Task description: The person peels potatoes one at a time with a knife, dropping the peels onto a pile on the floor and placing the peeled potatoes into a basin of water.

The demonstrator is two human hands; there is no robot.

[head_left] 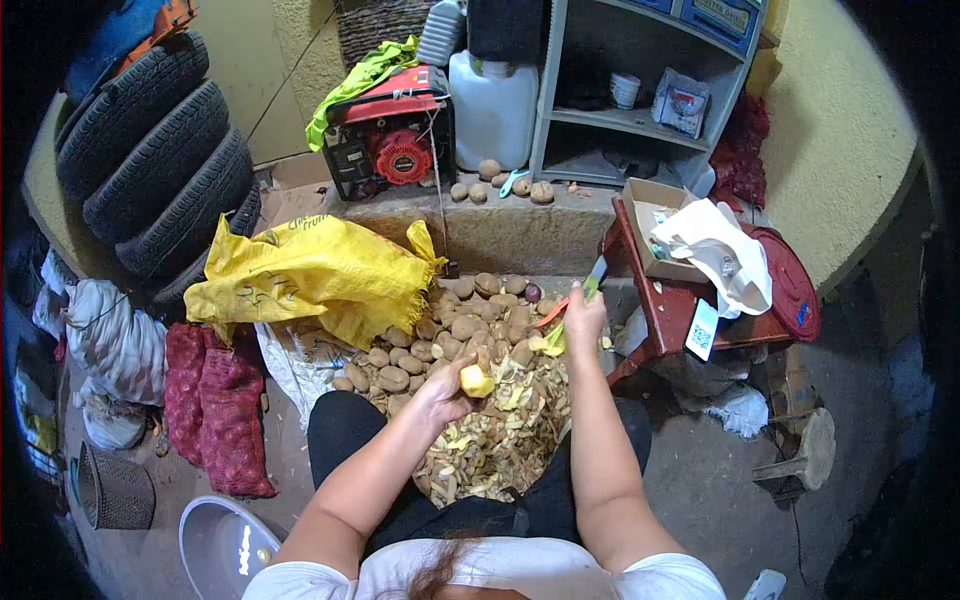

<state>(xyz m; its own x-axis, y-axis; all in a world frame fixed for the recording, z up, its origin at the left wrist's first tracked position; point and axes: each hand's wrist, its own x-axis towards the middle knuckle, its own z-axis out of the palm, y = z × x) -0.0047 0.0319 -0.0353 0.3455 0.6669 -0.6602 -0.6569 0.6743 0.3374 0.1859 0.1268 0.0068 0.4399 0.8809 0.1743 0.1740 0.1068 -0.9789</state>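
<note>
My left hand is closed round a partly peeled potato, its bared yellow flesh facing up. To the right, my right hand grips a knife with a green handle part showing and the pale blade pointing away from me. An orange-red strip shows just left of that hand, over the heap. Between my legs lies a pile of potato peelings. Unpeeled potatoes are heaped beyond it, with one dark purple round piece among them.
A yellow sack lies left of the potatoes, near red mesh bags. A grey basin with one small pale piece inside stands lower left. A red stool bearing a box and phone is at right.
</note>
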